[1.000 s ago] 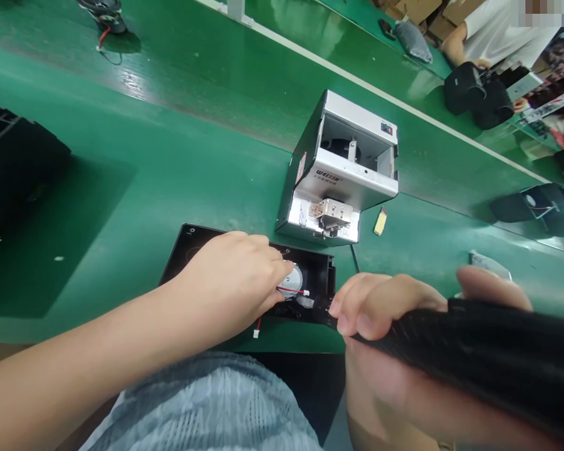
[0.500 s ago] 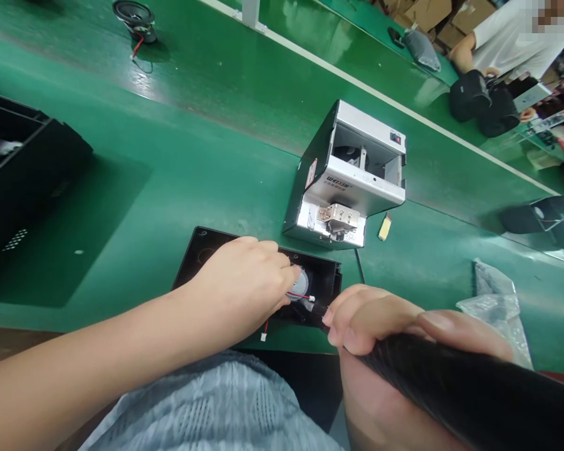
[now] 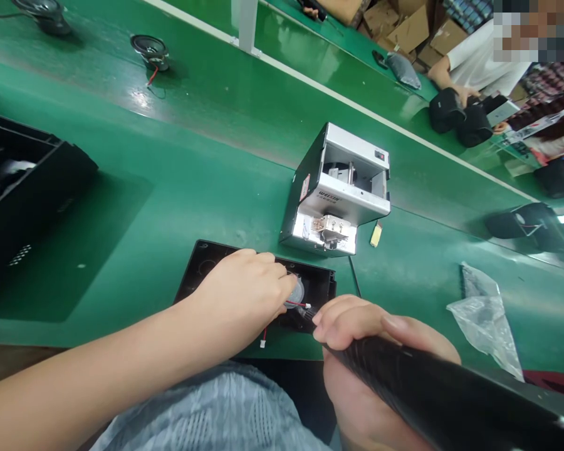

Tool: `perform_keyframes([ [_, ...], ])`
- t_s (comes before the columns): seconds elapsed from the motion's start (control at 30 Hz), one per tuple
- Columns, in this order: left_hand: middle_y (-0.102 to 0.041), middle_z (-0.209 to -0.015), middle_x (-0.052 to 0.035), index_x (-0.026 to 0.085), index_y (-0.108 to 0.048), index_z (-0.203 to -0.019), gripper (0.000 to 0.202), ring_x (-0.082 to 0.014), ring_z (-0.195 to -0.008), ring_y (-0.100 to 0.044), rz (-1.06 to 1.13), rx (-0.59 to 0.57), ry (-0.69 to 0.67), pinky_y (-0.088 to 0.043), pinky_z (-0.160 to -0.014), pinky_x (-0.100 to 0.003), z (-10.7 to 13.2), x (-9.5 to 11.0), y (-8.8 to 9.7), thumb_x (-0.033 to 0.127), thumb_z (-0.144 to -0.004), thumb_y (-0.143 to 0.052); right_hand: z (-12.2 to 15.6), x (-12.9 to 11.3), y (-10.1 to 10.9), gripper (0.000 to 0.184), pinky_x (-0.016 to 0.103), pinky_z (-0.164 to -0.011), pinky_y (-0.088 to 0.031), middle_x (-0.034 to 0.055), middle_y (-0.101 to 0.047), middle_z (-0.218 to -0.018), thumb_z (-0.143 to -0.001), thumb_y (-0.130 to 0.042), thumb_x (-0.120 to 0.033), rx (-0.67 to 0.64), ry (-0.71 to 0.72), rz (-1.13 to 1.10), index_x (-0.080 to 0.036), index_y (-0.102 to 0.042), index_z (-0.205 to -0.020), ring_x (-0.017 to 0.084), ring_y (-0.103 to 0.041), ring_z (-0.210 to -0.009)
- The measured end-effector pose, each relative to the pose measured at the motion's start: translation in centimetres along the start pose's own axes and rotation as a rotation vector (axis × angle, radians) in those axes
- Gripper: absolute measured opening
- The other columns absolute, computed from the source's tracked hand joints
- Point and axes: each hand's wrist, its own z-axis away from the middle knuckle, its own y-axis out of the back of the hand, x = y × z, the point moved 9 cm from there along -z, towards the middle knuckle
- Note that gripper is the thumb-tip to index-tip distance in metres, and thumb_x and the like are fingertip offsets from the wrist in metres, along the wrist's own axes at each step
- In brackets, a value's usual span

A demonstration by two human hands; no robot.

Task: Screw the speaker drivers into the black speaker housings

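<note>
A black plastic panel (image 3: 202, 266) lies on the green bench in front of me, with a round grey speaker (image 3: 297, 292) set in it. My left hand (image 3: 247, 285) rests over the panel, fingers curled together at the speaker; their tips and whatever they pinch are hidden. Red-and-black wires with small white plugs (image 3: 262, 344) come out near those fingers. Wrapped around a thick black electric screwdriver (image 3: 404, 376), my right hand (image 3: 357, 326) points its narrow end at the panel beside the speaker. The bit's tip is hard to make out.
Behind the panel stands a silver-and-black screw feeder (image 3: 338, 194), a small yellow block (image 3: 375, 234) next to it. A black housing (image 3: 32, 188) sits left, a clear plastic bag (image 3: 484, 313) right. Loose speakers (image 3: 150, 51) stand farther back. A person (image 3: 484, 62) handles black housings across the bench.
My view has shifted slightly, so the bench things appear displaced. Both hands keep their places at the panel, the right still gripping the electric screwdriver.
</note>
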Motion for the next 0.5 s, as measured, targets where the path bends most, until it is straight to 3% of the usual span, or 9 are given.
perform_keyframes([
  [0.07, -0.085, -0.105, -0.0008, 0.021, -0.079, -0.122, 0.027, -0.0274, -0.096, -0.078, -0.009, 0.022, -0.006, -0.048, -0.074, -0.045, 0.1, 0.1, 0.0, 0.036, -0.1, -0.084, 0.2, -0.1, 0.3, 0.033, 0.04, -0.062, -0.063, -0.0001, -0.079, -0.078, -0.108, -0.055, -0.024, 0.098, 0.05, 0.012, -0.026, -0.08, -0.128, 0.02, -0.07, -0.064],
  [0.13, -0.086, -0.11, -0.003, 0.019, -0.078, -0.129, 0.033, -0.0277, -0.097, -0.08, -0.027, 0.021, -0.009, -0.049, -0.073, -0.045, 0.0, 0.2, -0.1, 0.033, -0.1, -0.084, 0.6, 0.0, 0.4, 0.033, 0.039, -0.06, -0.064, -0.0005, -0.077, -0.077, -0.11, -0.056, -0.039, 0.178, 0.1, 0.025, -0.023, -0.079, -0.127, 0.019, -0.07, -0.06],
  [0.23, -0.086, -0.113, -0.005, 0.017, -0.078, -0.129, 0.033, -0.0286, -0.098, -0.081, -0.047, -0.022, -0.005, -0.05, -0.073, -0.045, 0.0, 0.3, -0.3, 0.03, -0.1, -0.083, 1.2, 0.6, 0.5, 0.066, 0.04, -0.061, -0.066, -0.0008, -0.074, -0.074, -0.107, -0.046, -0.077, 0.22, 0.114, 0.027, -0.023, -0.078, -0.127, 0.019, -0.07, -0.058],
  [0.3, -0.086, -0.113, -0.0056, 0.018, -0.078, -0.129, 0.031, -0.0293, -0.098, -0.081, -0.051, -0.048, -0.002, -0.052, -0.073, -0.045, -0.1, 0.3, -0.3, 0.029, -0.101, -0.082, 1.1, 0.7, 0.8, 0.079, 0.038, -0.059, -0.065, -0.0014, -0.073, -0.073, -0.099, -0.045, -0.091, 0.222, 0.082, 0.01, -0.025, -0.078, -0.126, 0.018, -0.069, -0.058],
  [0.43, -0.084, -0.108, -0.005, 0.018, -0.078, -0.125, 0.029, -0.0301, -0.094, -0.079, -0.035, -0.078, -0.01, -0.053, -0.073, -0.044, -0.4, 0.7, -0.5, 0.023, -0.097, -0.083, -2.0, 0.1, 1.7, 0.067, 0.038, -0.051, -0.058, -0.001, -0.074, -0.069, -0.1, -0.054, -0.085, 0.134, -0.153, -0.073, -0.031, -0.076, -0.132, 0.021, -0.063, -0.051],
  [0.5, -0.083, -0.102, -0.0044, 0.019, -0.078, -0.12, 0.029, -0.0295, -0.09, -0.077, -0.018, -0.079, -0.044, -0.052, -0.071, -0.043, -0.7, 1.6, -1.0, 0.022, -0.093, -0.086, -4.7, -1.4, 3.1, 0.064, 0.039, -0.053, -0.056, -0.0017, -0.07, -0.065, -0.1, -0.052, -0.086, 0.183, -0.147, -0.067, -0.035, -0.077, -0.129, 0.022, -0.06, -0.05],
])
